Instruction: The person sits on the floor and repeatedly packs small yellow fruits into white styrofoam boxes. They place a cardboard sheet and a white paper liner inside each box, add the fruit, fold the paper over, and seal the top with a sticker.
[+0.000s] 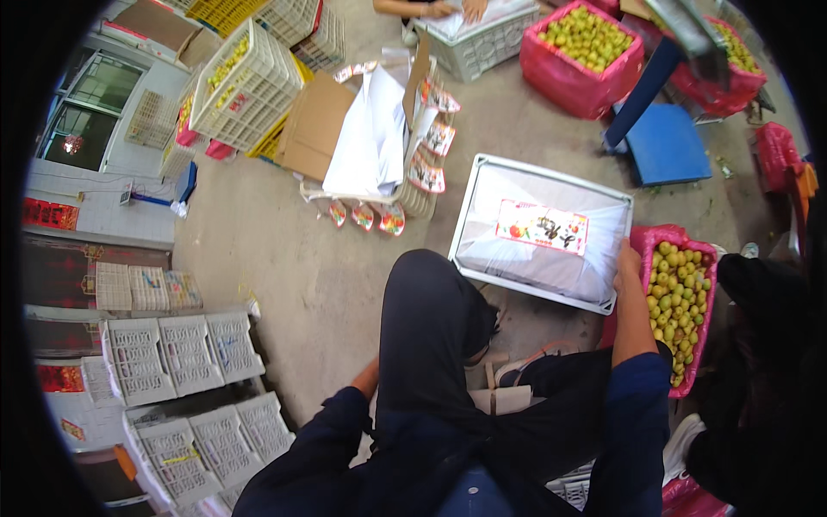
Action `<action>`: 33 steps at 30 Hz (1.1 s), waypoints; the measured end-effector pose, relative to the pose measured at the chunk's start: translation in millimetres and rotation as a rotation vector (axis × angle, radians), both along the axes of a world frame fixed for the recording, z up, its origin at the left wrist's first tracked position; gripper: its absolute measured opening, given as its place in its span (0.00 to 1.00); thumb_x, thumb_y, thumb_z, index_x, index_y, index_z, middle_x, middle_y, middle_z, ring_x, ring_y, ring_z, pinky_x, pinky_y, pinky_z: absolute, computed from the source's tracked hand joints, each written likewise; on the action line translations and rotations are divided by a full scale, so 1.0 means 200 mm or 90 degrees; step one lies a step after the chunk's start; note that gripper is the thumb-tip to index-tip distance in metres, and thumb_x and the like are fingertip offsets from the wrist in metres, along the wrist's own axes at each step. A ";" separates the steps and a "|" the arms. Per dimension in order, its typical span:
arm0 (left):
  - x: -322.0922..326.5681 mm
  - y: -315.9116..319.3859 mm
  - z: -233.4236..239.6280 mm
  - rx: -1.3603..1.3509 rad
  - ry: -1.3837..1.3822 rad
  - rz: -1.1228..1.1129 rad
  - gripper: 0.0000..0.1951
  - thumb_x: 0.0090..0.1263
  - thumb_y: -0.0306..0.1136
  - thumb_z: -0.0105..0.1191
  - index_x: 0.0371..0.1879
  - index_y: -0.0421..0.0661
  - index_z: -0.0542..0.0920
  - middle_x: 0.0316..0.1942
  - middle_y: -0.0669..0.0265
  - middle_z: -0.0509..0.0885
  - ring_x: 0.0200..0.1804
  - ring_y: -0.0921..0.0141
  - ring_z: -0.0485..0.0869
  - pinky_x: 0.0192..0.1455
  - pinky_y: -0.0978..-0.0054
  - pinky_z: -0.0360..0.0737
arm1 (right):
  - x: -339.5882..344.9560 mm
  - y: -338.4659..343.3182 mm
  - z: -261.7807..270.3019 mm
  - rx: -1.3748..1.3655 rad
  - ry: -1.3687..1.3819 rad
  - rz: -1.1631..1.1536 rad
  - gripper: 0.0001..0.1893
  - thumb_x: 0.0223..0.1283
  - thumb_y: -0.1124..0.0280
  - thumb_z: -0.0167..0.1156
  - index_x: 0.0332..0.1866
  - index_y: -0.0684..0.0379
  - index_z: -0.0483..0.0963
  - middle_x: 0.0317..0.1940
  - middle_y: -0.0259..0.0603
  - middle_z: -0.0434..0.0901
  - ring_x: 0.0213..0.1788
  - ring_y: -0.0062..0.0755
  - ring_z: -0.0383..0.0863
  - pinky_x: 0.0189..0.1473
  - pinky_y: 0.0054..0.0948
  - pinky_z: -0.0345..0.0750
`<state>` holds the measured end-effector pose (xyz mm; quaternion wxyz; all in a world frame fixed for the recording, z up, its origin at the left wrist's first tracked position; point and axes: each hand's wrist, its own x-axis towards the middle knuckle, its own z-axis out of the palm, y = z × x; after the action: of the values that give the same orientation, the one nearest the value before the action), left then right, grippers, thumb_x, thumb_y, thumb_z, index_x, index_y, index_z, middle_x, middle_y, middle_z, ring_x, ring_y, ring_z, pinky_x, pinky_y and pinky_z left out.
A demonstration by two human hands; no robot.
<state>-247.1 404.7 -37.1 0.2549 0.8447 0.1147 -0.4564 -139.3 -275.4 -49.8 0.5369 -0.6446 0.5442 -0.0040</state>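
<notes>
My right hand grips the right rim of a light plastic crate in front of me. White sheeting is drawn over the crate's top, with folds gathered near its right side. A printed label with fruit pictures and writing lies on the sheeting. My left hand is out of view behind my raised knee; only its wrist and sleeve show. Right of the crate stands a pink-lined crate full of yellow-green fruit.
Ahead, a basket holds white sheets, with labels hung along its rim. A blue platform scale and another pink-lined fruit crate stand beyond. Stacked crates line the left. A person's hands work at a far crate.
</notes>
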 end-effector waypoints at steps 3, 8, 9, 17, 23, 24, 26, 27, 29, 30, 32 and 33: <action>0.57 0.06 0.11 -0.041 -0.248 -0.205 0.22 0.78 0.43 0.56 0.61 0.40 0.84 0.50 0.58 0.91 0.46 0.61 0.91 0.51 0.63 0.88 | 0.10 0.05 -0.06 -0.011 -0.009 -0.030 0.35 0.76 0.45 0.56 0.63 0.73 0.79 0.62 0.57 0.83 0.62 0.47 0.83 0.62 0.44 0.79; 1.28 -0.60 0.37 -0.545 -0.094 0.229 0.22 0.84 0.39 0.55 0.70 0.42 0.79 0.65 0.60 0.85 0.65 0.63 0.84 0.69 0.62 0.79 | 0.08 0.00 0.04 -0.086 0.026 -0.046 0.35 0.76 0.44 0.56 0.59 0.76 0.80 0.56 0.60 0.86 0.59 0.54 0.85 0.61 0.46 0.79; 1.32 -0.74 0.38 -0.516 -0.032 0.237 0.25 0.85 0.41 0.55 0.75 0.41 0.75 0.71 0.57 0.81 0.68 0.60 0.82 0.75 0.61 0.76 | 0.06 -0.01 0.05 -0.077 0.016 -0.060 0.35 0.76 0.44 0.56 0.58 0.76 0.80 0.54 0.58 0.87 0.56 0.51 0.86 0.59 0.45 0.80; 1.27 -1.11 0.29 -0.357 -0.265 0.188 0.20 0.73 0.40 0.61 0.53 0.34 0.88 0.47 0.52 0.92 0.52 0.63 0.88 0.59 0.65 0.80 | -0.11 -0.01 0.17 0.185 -0.133 -0.014 0.35 0.80 0.38 0.49 0.67 0.62 0.78 0.59 0.42 0.85 0.58 0.39 0.85 0.62 0.39 0.80; 0.97 -0.88 0.22 -0.386 -0.290 0.328 0.21 0.69 0.48 0.65 0.42 0.37 0.91 0.40 0.53 0.92 0.44 0.62 0.89 0.52 0.62 0.81 | -0.02 0.14 0.25 0.215 -0.101 0.088 0.38 0.75 0.30 0.49 0.62 0.58 0.82 0.52 0.37 0.88 0.49 0.32 0.85 0.51 0.33 0.80; 0.91 -0.86 0.23 -0.354 -0.277 0.348 0.21 0.69 0.47 0.66 0.41 0.37 0.91 0.38 0.55 0.91 0.44 0.63 0.88 0.51 0.63 0.81 | -0.01 0.12 0.24 0.192 -0.086 0.104 0.38 0.75 0.30 0.50 0.59 0.57 0.83 0.48 0.35 0.88 0.44 0.29 0.85 0.46 0.32 0.79; 0.78 -0.85 0.23 -0.296 -0.248 0.386 0.21 0.68 0.47 0.68 0.40 0.37 0.90 0.36 0.57 0.91 0.42 0.65 0.87 0.50 0.64 0.81 | -0.01 0.11 0.21 0.139 -0.078 0.103 0.35 0.74 0.29 0.51 0.48 0.54 0.86 0.33 0.26 0.86 0.30 0.21 0.80 0.31 0.26 0.72; 0.71 -0.78 0.20 -0.306 -0.255 0.445 0.20 0.69 0.45 0.67 0.40 0.36 0.90 0.35 0.59 0.90 0.41 0.67 0.86 0.49 0.65 0.81 | 0.03 0.19 0.22 0.147 -0.074 0.142 0.35 0.74 0.29 0.51 0.49 0.54 0.86 0.34 0.26 0.86 0.32 0.22 0.80 0.33 0.27 0.73; 0.62 -0.67 0.16 -0.332 -0.270 0.558 0.17 0.72 0.42 0.66 0.40 0.35 0.88 0.34 0.62 0.89 0.40 0.69 0.84 0.47 0.66 0.80 | 0.09 0.36 0.26 0.156 -0.070 0.219 0.35 0.73 0.29 0.51 0.49 0.54 0.85 0.36 0.26 0.86 0.34 0.23 0.81 0.36 0.29 0.74; 0.61 -0.64 0.18 -0.356 -0.259 0.616 0.17 0.72 0.42 0.66 0.40 0.36 0.88 0.32 0.64 0.87 0.38 0.69 0.83 0.45 0.67 0.79 | 0.10 0.41 0.30 0.161 -0.054 0.256 0.41 0.74 0.29 0.51 0.65 0.61 0.80 0.55 0.39 0.87 0.54 0.33 0.84 0.56 0.35 0.77; 0.58 -0.57 0.23 -0.399 -0.232 0.730 0.16 0.72 0.41 0.66 0.39 0.37 0.87 0.29 0.67 0.84 0.33 0.70 0.80 0.40 0.67 0.77 | 0.14 0.54 0.38 0.192 -0.095 0.293 0.47 0.73 0.28 0.50 0.75 0.66 0.69 0.70 0.47 0.76 0.69 0.40 0.75 0.71 0.38 0.68; 0.57 -0.56 0.27 -0.393 -0.224 0.726 0.15 0.71 0.41 0.66 0.38 0.38 0.87 0.28 0.68 0.82 0.31 0.71 0.78 0.37 0.68 0.76 | 0.16 0.56 0.40 0.204 -0.118 0.311 0.51 0.73 0.28 0.50 0.80 0.68 0.64 0.78 0.51 0.70 0.77 0.43 0.70 0.78 0.40 0.63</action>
<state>-132.2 292.2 16.1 0.7007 0.6022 0.3639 -0.1179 -107.0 -164.2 29.2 0.6644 -0.6601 0.3158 0.1524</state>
